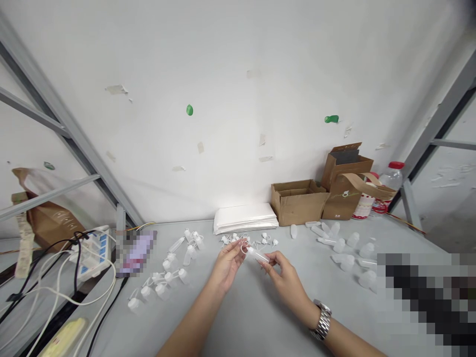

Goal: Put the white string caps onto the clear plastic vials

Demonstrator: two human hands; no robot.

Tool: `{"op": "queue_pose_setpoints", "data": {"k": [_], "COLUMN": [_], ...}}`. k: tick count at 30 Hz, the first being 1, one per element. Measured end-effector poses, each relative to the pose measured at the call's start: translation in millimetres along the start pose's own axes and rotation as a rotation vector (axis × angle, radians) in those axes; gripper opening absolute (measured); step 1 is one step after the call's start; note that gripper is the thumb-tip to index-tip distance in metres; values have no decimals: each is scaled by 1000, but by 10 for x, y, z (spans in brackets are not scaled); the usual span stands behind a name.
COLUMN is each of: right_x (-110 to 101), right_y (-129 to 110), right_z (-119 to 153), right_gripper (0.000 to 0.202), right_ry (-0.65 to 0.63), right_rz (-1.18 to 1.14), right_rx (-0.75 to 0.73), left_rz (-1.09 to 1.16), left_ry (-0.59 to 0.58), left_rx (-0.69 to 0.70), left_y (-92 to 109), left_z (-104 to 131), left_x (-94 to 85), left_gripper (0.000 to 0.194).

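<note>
Left hand: the left hand is drawn nearly closed, thumb and fingertips pinching at the looped strap of a white plastic cap.
Right hand: the right hand, fingers curled partway in, grips a small translucent cylindrical plastic bottle by its base.
Held bottle: tilted above the grey tabletop, between the hands, its capped end toward the left one.
Loose caps: small white strapped caps lie scattered just beyond the hands.
Left side: translucent bottles with white caps form a loose group.
Right side: uncapped translucent bottles lie or stand about.
Behind: a stack of flat white sheets beside an open brown cardboard box.
</note>
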State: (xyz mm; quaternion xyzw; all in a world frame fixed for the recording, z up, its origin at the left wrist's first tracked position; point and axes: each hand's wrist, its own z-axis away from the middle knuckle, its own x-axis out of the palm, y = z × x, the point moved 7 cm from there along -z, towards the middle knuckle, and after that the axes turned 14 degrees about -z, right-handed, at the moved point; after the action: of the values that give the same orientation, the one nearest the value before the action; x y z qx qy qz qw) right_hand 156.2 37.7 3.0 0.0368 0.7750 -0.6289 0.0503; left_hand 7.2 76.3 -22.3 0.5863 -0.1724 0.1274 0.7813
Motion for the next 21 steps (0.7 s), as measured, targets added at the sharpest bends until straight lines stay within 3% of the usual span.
{"op": "queue_pose_setpoints", "data": {"k": [14, 21], "right_x": [3, -2], "right_y": [-14, -6], "right_z": [-1, 7], "right_gripper": [20, 19], "right_ry": [2, 25], "right_rz": [21, 16], "right_rx": [8, -18], "left_rz": [-49, 20], "left_ry": [55, 69], "left_rx": [7, -62], "left_y": [-32, -82], "left_z": [-2, 0], "left_x": [-19, -20], "left_gripper": [21, 16]}}
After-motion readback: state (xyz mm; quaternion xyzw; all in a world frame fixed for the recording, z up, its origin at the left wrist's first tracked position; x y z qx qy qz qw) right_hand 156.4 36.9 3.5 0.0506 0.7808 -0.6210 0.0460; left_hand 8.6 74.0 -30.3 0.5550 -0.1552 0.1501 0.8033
